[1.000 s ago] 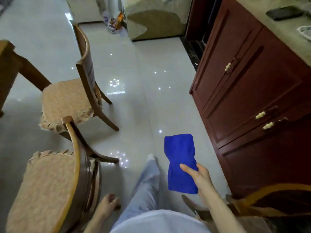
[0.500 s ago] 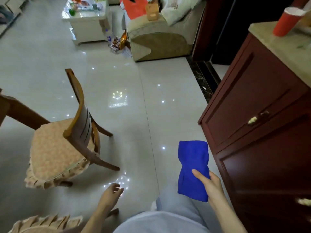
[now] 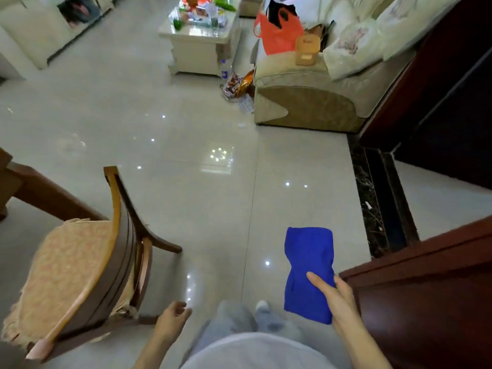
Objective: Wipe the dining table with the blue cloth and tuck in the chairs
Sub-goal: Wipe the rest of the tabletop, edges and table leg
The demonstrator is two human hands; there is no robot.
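Wooden chair with beige padded seat point(image 3: 72, 265): drawn out from the brown table point(image 3: 40, 193), not yet tucked in. Folded blue cloth point(image 3: 306, 259): right of the chair, pinched in the right grip point(image 3: 339, 302) for carrying. Left grip point(image 3: 173, 319): beside the chair, slack, empty, free to push.

Only one chair point(image 3: 80, 262) is left in my view (two a second ago); my left hand point(image 3: 173, 319) now hangs beside it, and the sofa point(image 3: 319, 83) has come fully into sight.

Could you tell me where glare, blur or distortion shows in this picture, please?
Head view: light glare speckles the floor; wide-angle distortion tilts the cabinet and sofa; the left hand and trouser legs look blurred; the blue cloth in the right hand is sharp.
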